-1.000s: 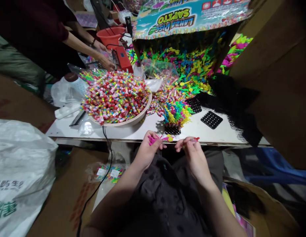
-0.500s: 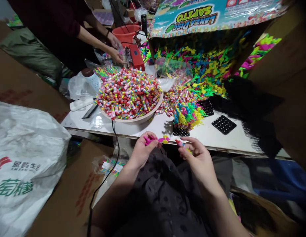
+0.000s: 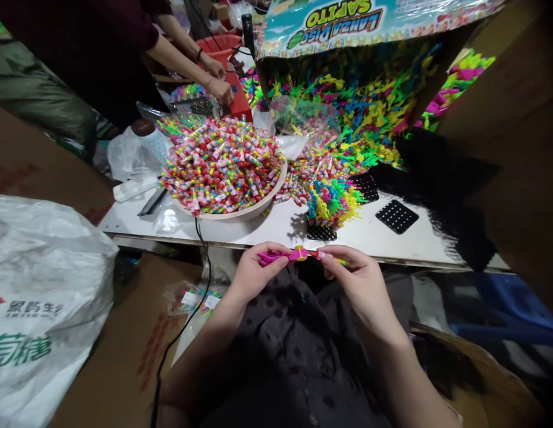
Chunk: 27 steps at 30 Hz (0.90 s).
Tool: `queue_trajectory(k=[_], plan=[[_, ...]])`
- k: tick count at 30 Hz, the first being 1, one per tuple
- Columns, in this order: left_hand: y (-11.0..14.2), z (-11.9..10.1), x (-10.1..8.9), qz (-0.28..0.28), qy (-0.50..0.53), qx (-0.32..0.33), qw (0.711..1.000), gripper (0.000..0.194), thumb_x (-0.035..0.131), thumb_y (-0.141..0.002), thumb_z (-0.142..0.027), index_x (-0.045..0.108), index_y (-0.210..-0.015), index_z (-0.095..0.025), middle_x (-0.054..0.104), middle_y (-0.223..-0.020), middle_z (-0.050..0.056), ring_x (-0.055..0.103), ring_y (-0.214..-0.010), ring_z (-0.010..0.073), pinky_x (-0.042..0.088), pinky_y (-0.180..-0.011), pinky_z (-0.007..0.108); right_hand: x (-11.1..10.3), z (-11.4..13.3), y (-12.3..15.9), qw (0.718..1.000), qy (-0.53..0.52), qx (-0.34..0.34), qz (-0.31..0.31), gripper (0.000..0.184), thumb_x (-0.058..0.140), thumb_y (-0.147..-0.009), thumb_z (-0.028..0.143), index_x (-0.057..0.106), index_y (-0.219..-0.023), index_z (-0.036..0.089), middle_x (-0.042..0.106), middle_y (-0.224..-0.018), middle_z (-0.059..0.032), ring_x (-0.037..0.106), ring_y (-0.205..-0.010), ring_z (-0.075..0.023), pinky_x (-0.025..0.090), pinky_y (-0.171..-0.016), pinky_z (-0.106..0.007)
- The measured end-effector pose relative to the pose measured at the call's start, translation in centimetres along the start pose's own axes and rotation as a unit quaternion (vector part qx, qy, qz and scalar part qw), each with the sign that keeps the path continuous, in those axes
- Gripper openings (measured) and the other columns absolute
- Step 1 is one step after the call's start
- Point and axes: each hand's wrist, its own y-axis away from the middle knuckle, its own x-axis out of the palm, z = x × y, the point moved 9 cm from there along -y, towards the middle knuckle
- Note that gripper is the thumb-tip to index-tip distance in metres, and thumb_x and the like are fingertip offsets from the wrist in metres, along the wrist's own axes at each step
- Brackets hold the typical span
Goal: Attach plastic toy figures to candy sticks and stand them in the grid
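Observation:
My left hand [image 3: 258, 270] pinches a pink plastic toy figure [image 3: 297, 255] with a yellow part near its end. From the other side, my right hand [image 3: 348, 267] grips a small candy tube [image 3: 341, 261] with a red cap and a yellow-green end. The red cap meets the pink toy's end between my hands, above my lap; whether they are joined I cannot tell. Just beyond, a bunch of assembled coloured toys [image 3: 332, 202] stands in a black perforated tray [image 3: 321, 232]. A wide bowl [image 3: 258, 206] heaped with candy tubes [image 3: 227, 166] sits behind my left hand.
An open carton [image 3: 339, 27] of coloured plastic figures [image 3: 379, 125] stands at the back right. Another black tray [image 3: 396, 216] lies on the white table [image 3: 223, 233]. A co-worker's hands [image 3: 220, 89] are at a red machine [image 3: 238, 101]. A black cable [image 3: 207, 285] hangs down by my left arm.
My hands have come together, bringing the candy tube's red cap up to the pink toy. The co-worker's hands have shifted onto the red machine. The whole view has moved slightly.

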Motion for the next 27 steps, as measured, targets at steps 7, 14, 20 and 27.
queue_trajectory(k=[7,14,20,27], plan=[[-0.1,-0.5,1.0,0.034,-0.034,0.036,0.998,0.013,0.062,-0.071,-0.025,0.067,-0.08,-0.017,0.068,-0.082,0.004,0.063,-0.077,0.0136,0.048,-0.07,0.021,-0.6,-0.5,-0.2,0.999,0.023,-0.016,-0.026,0.019,0.067,-0.069,0.034,0.068,-0.081,0.02,0.065,-0.075,-0.0021,0.05,-0.056,-0.0091,0.041,-0.049,-0.02],[0.1,-1.4,1.5,0.05,-0.061,0.066,0.995,0.012,0.061,-0.072,-0.023,0.068,-0.08,-0.017,0.067,-0.082,0.004,0.062,-0.077,0.0134,0.048,-0.069,0.02,-0.8,-0.7,-0.2,0.999,0.024,-0.016,-0.019,0.02,0.067,-0.069,0.035,0.068,-0.082,0.019,0.065,-0.075,-0.0024,0.05,-0.055,-0.0091,0.041,-0.049,-0.02],[0.2,-1.7,1.6,0.055,-0.074,0.071,0.993,0.012,0.061,-0.073,-0.023,0.068,-0.08,-0.018,0.067,-0.082,0.004,0.061,-0.077,0.0144,0.048,-0.07,0.022,-0.9,-0.5,0.0,0.999,0.042,-0.025,-0.011,0.018,0.066,-0.069,0.033,0.068,-0.081,0.02,0.065,-0.078,-0.003,0.054,-0.061,-0.0113,0.043,-0.052,-0.021],[0.4,-1.8,1.6,0.065,-0.084,0.086,0.991,0.013,0.06,-0.074,-0.024,0.068,-0.082,-0.019,0.067,-0.084,0.005,0.061,-0.079,0.0145,0.047,-0.073,0.023,-1.3,-0.2,0.0,0.998,0.044,-0.025,-0.025,0.015,0.067,-0.069,0.032,0.067,-0.079,0.021,0.065,-0.075,-0.0014,0.056,-0.062,-0.0113,0.044,-0.054,-0.021]])
